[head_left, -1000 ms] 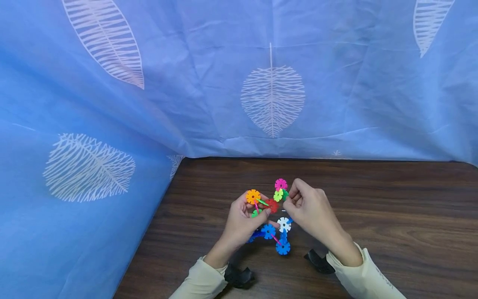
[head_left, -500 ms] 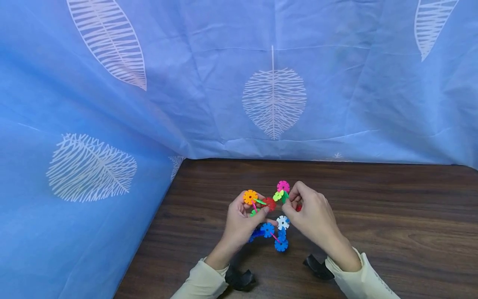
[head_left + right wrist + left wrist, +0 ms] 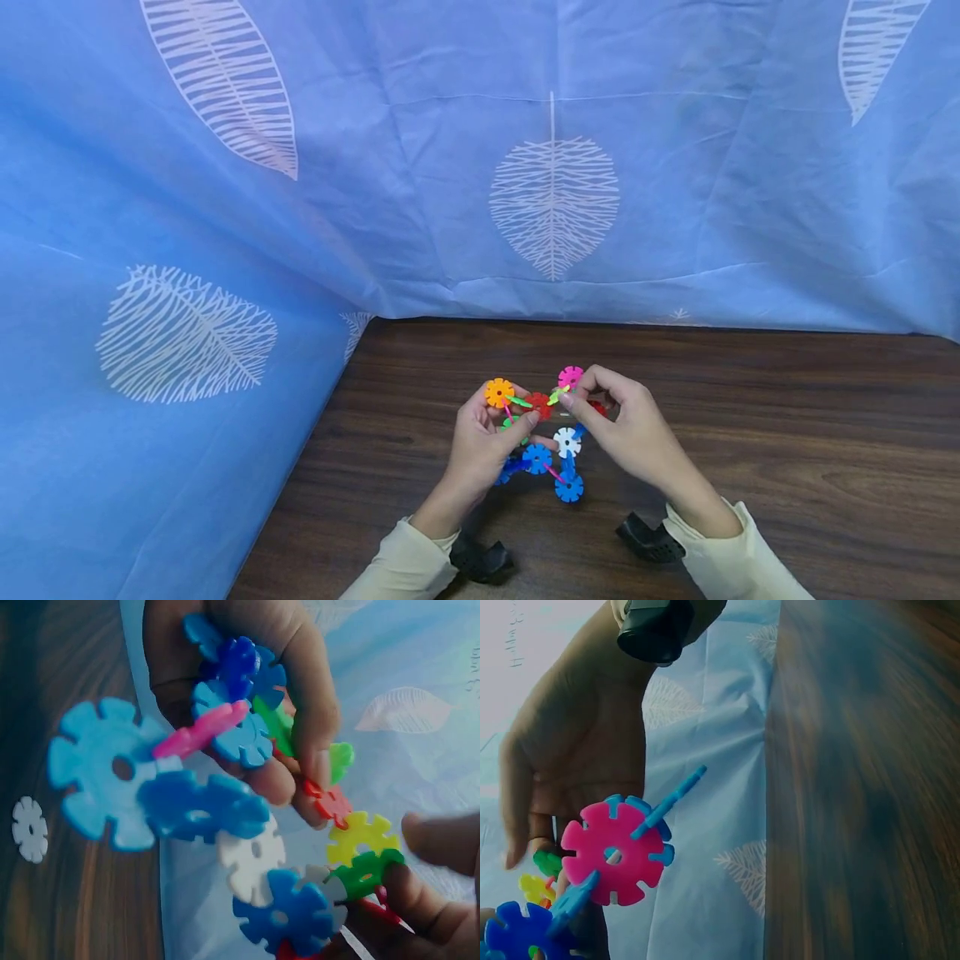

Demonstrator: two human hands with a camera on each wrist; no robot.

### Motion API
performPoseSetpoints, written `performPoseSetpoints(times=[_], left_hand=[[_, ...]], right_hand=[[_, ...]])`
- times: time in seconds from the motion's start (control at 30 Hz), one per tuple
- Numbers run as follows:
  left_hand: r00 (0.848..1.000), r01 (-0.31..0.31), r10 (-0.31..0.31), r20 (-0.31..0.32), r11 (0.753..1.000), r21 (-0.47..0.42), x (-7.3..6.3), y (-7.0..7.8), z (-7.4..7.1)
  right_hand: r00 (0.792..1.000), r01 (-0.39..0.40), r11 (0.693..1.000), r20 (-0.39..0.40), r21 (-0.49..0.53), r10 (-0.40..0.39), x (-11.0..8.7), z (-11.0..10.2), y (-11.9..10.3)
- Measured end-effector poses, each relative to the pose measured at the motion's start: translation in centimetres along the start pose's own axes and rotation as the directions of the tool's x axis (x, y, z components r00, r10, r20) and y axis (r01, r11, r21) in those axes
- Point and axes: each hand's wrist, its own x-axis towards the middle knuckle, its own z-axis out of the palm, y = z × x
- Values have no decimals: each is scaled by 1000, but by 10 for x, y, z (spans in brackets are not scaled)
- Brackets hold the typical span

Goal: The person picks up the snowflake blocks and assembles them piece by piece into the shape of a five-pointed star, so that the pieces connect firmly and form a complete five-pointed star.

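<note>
A chain of linked, notched plastic flower discs hangs between the two hands in the head view. My left hand [image 3: 472, 454] holds it, pinching near a red disc [image 3: 538, 406] with thumb and fingers; an orange disc [image 3: 498, 392] sits by its fingertips. My right hand [image 3: 633, 429] pinches the part with the yellow-green disc [image 3: 556, 397] and a green disc [image 3: 369, 874]. In the right wrist view the yellow-green disc meets the red one; how deeply their slots engage, I cannot tell. Below hang a white disc [image 3: 567, 442] and blue discs [image 3: 568, 487]. A pink disc [image 3: 571, 377] stands above.
Under the hands is a dark wood-grain table [image 3: 787, 442]. A loose white disc [image 3: 30, 829] lies on it in the right wrist view. Blue cloth [image 3: 420, 208] with white leaf prints hangs behind and to the left. Black camera mounts [image 3: 482, 561] sit at both wrists.
The yellow-green disc, held by my right hand, has come left and down from apart to touching the red disc and has tilted edge-on. My left hand keeps its hold nearly in place.
</note>
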Motion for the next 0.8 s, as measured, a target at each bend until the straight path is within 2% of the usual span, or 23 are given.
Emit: performPoseSetpoints(times=[0.13, 0.27, 0.43, 0.6, 0.8], left_hand=[[1000, -2, 2, 10, 1000, -7, 0, 1, 1], [1000, 7, -7, 7, 1000, -15, -1, 1, 0], [1000, 18, -18, 2, 1000, -7, -1, 1, 0], [999, 32, -32, 5, 999, 14, -1, 1, 0], [998, 58, -58, 0, 998, 13, -1, 4, 1]], right_hand=[[1000, -25, 999, -18, 33, 26, 0, -1, -1], [997, -37, 999, -65, 14, 38, -2, 4, -2], [987, -91, 996, -131, -7, 89, -3, 11, -4], [986, -118, 993, -116, 7, 118, -3, 12, -5], [995, -66, 998, -69, -13, 65, 0, 5, -8]])
